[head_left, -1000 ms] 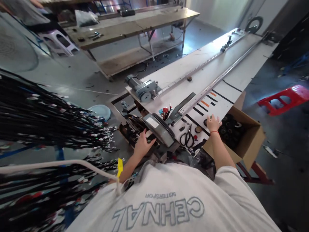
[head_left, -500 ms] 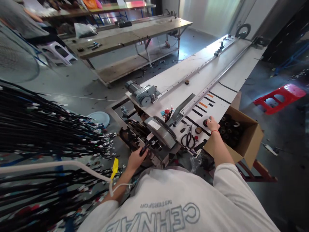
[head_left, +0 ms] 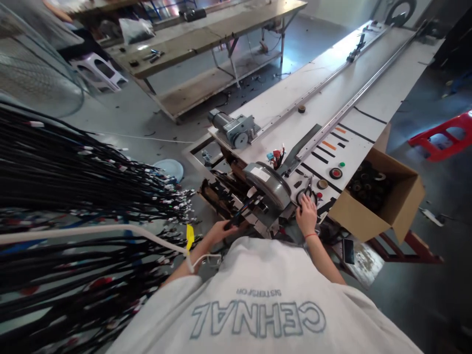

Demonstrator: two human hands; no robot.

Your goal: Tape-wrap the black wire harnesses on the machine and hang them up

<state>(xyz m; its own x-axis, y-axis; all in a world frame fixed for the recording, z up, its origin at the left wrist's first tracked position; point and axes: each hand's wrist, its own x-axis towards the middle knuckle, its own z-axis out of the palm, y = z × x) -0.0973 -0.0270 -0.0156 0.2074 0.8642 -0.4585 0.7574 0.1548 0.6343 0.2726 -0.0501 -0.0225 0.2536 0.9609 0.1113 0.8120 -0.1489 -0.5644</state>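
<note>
The left hand [head_left: 220, 232] is closed around a black cable bundle [head_left: 242, 213] that extends forward-right from it, toward a round grey housing [head_left: 271, 186] between the hands. The right hand [head_left: 307, 216] touches the black-handled scissors [head_left: 309, 188]; whether it grips them is unclear. Farther right sits an open cardboard box [head_left: 403, 199].

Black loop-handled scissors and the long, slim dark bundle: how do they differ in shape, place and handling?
Shape: the scissors have rounded handle loops; the bundle is one narrow length.
Place: the scissors lie on the white table; the bundle runs from the left hand toward the round grey housing.
Handling: the left hand grips the bundle; the right hand is over the scissors, grip unclear.
Both look mostly dark.
</note>
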